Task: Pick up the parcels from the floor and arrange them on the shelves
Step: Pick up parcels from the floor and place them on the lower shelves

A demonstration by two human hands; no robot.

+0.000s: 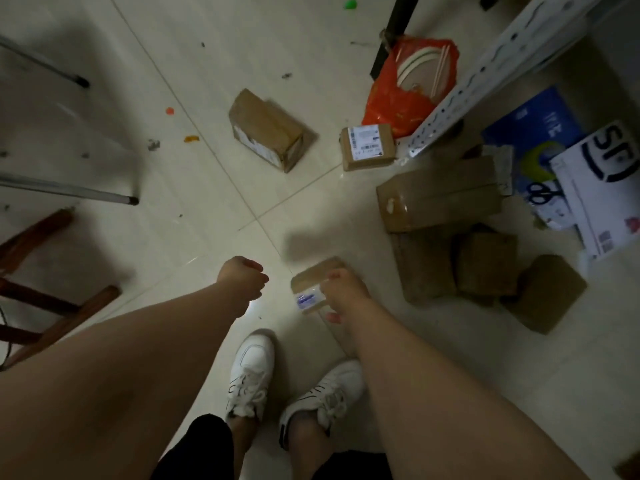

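Small parcel (308,287) w/ a white label is in the right hand (346,294), fingers curled round its edge, held over the floor (173,81) just ahead of the white shoes (252,368). Left hand (242,277) is a fist, holding nothing. More parcels on the floor: brown box (268,131) & labelled box (367,147) ahead, big box (438,194) at right near the shelf post (485,71). Red bag (408,88) sits beside the post.

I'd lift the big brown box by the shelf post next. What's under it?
The big brown box appears to rest on two smaller parcels, the left lower box and the right lower box. How far they reach beneath, and anything else there, is covered.
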